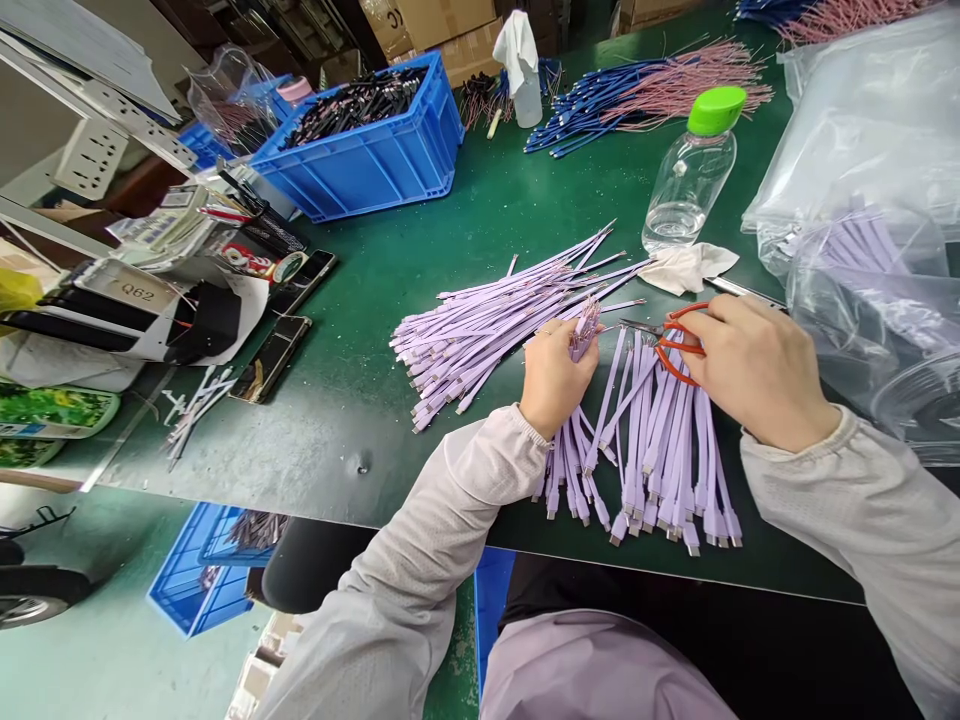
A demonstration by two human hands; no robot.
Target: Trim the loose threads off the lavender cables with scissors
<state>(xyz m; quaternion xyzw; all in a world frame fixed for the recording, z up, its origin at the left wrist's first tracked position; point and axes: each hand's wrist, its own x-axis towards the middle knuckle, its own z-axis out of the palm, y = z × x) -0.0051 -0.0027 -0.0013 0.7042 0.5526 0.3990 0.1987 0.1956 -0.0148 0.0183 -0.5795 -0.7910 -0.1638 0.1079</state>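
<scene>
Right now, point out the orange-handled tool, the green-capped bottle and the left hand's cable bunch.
Orange-handled tool (681, 347), head view, handle.
Green-capped bottle (688, 180), head view, clear body.
Cable bunch (586, 326), head view, wire ends.

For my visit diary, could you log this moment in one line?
left hand: grips lilac cables | right hand: holds orange-handled tool | nearby: green-capped bottle

The worktop (480, 222) before me was green and slightly shiny. Directly on it there lay a loose pile of lilac cables (487, 325), and nearer to me a second group (660, 450) of them. Farther away stood a blue crate (375, 165) and a green-capped bottle (690, 180).
</scene>
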